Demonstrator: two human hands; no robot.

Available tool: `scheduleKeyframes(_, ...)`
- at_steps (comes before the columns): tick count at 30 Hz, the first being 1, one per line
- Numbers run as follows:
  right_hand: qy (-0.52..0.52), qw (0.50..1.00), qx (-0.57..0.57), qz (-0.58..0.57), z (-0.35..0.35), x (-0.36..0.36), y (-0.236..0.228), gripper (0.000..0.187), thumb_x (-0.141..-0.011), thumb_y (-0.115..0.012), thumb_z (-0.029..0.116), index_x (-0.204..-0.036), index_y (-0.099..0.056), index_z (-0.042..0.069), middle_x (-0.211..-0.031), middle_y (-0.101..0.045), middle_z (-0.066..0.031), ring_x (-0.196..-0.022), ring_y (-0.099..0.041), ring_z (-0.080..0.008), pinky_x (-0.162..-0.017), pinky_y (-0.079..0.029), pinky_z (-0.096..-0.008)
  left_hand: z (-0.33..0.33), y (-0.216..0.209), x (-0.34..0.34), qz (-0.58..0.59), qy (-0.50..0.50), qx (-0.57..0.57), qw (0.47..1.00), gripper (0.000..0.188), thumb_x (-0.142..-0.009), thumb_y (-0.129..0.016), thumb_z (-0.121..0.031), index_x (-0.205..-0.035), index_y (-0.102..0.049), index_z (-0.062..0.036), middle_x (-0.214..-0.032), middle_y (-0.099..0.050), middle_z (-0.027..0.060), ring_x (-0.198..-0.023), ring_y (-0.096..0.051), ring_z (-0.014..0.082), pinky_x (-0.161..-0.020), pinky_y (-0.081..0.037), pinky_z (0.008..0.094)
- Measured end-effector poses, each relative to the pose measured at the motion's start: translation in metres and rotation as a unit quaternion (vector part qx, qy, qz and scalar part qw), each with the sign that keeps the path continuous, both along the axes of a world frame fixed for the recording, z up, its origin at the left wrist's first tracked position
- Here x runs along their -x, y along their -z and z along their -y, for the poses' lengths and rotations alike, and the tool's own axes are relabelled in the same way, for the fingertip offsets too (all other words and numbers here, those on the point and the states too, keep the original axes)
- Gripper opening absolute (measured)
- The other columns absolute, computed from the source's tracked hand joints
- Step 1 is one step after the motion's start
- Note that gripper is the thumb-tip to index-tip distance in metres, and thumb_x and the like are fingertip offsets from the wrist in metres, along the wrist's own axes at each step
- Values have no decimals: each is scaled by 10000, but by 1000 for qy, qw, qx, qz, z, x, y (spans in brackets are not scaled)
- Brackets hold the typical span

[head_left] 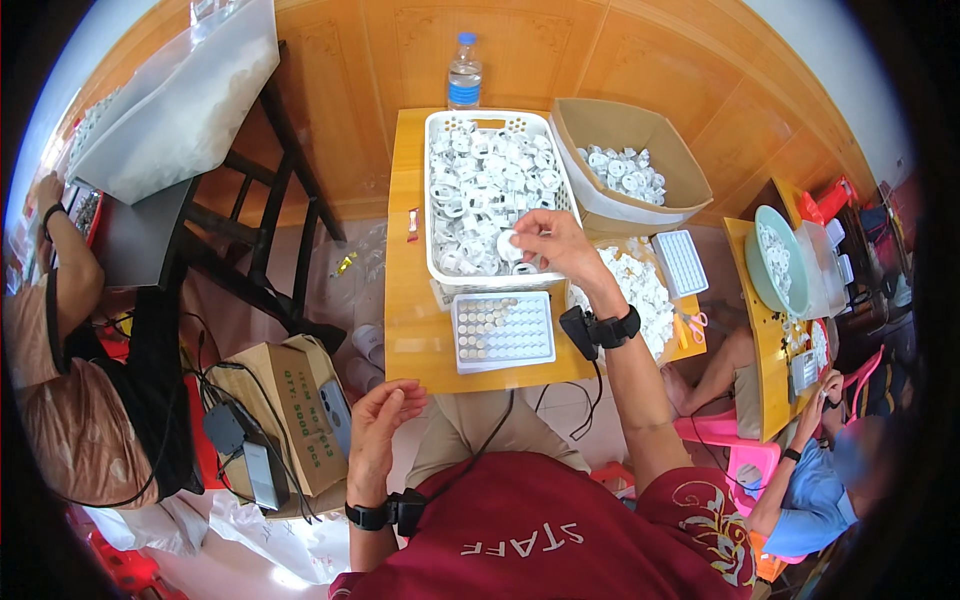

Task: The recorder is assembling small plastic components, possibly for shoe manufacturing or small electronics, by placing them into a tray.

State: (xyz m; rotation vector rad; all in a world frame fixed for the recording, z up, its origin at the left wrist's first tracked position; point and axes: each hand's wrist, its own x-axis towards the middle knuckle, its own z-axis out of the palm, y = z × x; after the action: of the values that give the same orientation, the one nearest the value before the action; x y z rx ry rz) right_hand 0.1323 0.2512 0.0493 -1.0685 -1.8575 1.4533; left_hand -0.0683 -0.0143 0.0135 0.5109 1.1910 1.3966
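Note:
My right hand [555,243] is over the near right corner of a white plastic basket [432,190], thumb and fingers closed on a small round white plastic part [509,246]. Many similar white and clear parts [490,180] fill the basket. My left hand [386,422] hangs in front of the table's near edge, fingers loosely stretched and nothing visible in it. In front of the basket lies a white tray [535,334], its left and far pockets filled with small round discs [482,325]. Beside my right wrist spreads a pile of white parts [640,300].
A cardboard box [680,150] of parts stands right of the basket, a water bottle [464,75] behind it. A second tray [680,263] and pink scissors [697,322] lie at the right. A brown carton [290,410] with cables sits low left. Co-workers sit on both sides.

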Motion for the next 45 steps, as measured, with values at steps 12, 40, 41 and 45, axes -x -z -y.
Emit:
scheduleKeyframes(12,25,999,-2,-37,-2,-1,4,68,-753,-636,95,-782,-619,36,-660,-573,25,-546,-468,-33,-464,-355,-174,0,0,-1,-10,-6,13,1000,216,-903,-464,-129,-1020,-559,26,-929,-618,122,-815,-611,158,-726,-496,238)
scheduleKeyframes(40,-24,998,28,-57,170,-12,17,80,-763,-620,57,-836,-607,27,-719,-562,-22,-600,-510,-89,-512,-389,-225,-14,8,-52,131,104,-30,985,293,-854,-552,-115,-1120,-547,8,-1064,-582,120,-935,-588,200,-810,-518,328)
scheduleKeyframes(41,17,998,-39,-40,163,-10,17,86,-753,-621,51,-835,-607,27,-703,-551,-35,-583,-510,-111,-513,-394,-235,-13,11,-51,144,87,-30,985,284,-856,-550,-117,-1109,-552,9,-1053,-585,121,-931,-590,203,-808,-518,330)
scheduleKeyframes(45,100,973,-204,53,131,-1,21,78,-741,-615,53,-812,-607,23,-689,-533,-86,-580,-540,-210,-520,-410,-297,-11,14,-47,172,46,-40,983,266,-860,-547,-128,-1083,-559,17,-1022,-592,125,-919,-594,213,-801,-519,332)
